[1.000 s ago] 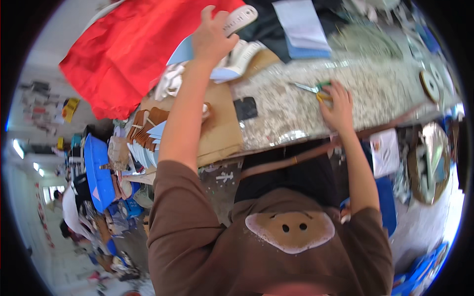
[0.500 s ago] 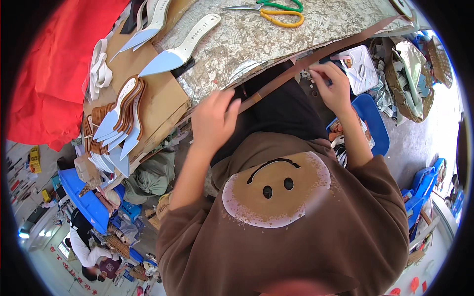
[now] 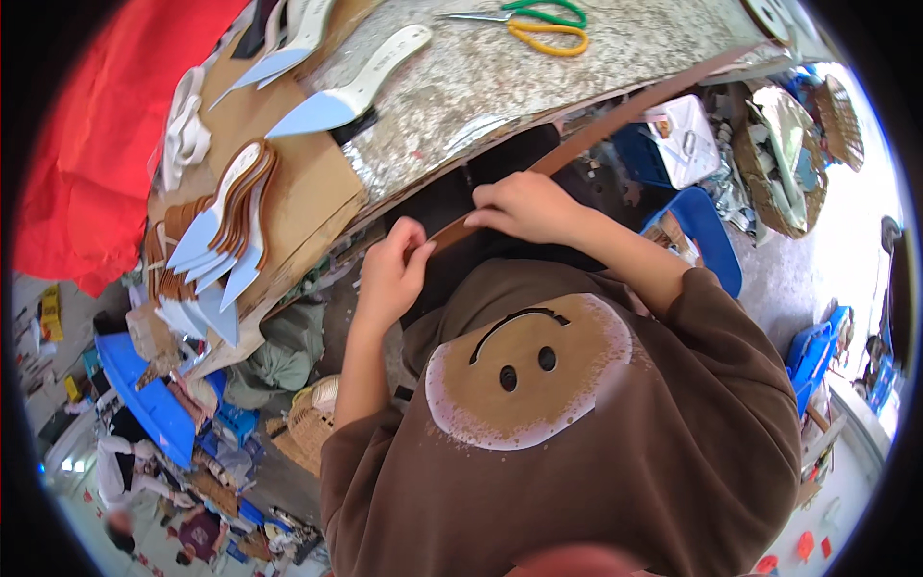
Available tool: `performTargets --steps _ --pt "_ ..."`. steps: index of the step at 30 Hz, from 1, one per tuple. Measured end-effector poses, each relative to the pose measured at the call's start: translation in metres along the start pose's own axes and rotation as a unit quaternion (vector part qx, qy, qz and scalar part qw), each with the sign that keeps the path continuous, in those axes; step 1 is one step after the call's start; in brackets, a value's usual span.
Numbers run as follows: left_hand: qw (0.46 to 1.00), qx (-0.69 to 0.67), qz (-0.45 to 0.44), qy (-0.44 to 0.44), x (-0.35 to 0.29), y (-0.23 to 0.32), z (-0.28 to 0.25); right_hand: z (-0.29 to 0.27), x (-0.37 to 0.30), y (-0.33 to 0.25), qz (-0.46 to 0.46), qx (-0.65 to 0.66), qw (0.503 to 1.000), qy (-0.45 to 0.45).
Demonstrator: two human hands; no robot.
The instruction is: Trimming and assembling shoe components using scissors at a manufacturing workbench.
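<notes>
A long, narrow brown strap slants from the far right end of the worktable down across my lap. My left hand pinches it near its lower left end, thumb against fingers. Further up the strap, my right hand closes on it with the fingers curled, palm side hidden. Both hands are just in front of the table's near edge, above my dark trousers. Past them on the mottled worktable lies a single curved piece, white at its narrow end and pale blue at its wide end.
Scissors with one green and one yellow handle lie at the back. Stacked brown, white and pale blue pieces rest on cardboard at left, beside red cloth. A blue bin and a white tray stand right. People are at lower left.
My right hand has come left and down from beside the white tray onto the strap. The left hand has shifted slightly left and down, and the strap's lower end has moved with it.
</notes>
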State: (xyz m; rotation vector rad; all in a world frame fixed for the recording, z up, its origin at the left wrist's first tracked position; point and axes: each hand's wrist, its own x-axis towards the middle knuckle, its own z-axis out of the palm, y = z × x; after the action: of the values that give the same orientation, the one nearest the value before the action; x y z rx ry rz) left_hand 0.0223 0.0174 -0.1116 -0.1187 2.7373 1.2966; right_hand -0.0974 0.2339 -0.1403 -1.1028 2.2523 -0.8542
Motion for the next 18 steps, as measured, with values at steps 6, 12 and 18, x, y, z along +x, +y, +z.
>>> performTargets --steps 6,12,18 --pt "0.988 -0.144 -0.001 -0.048 0.000 0.012 -0.003 -0.029 -0.035 -0.004 -0.030 -0.107 0.994 0.008" --pt "0.976 -0.184 -0.017 -0.113 0.021 0.034 0.018 -0.053 -0.063 -0.003 0.057 -0.076 0.995 0.043" --pt "0.983 -0.058 -0.025 -0.170 0.027 0.023 0.010 -0.060 -0.082 0.023 0.044 0.097 0.991 0.084"
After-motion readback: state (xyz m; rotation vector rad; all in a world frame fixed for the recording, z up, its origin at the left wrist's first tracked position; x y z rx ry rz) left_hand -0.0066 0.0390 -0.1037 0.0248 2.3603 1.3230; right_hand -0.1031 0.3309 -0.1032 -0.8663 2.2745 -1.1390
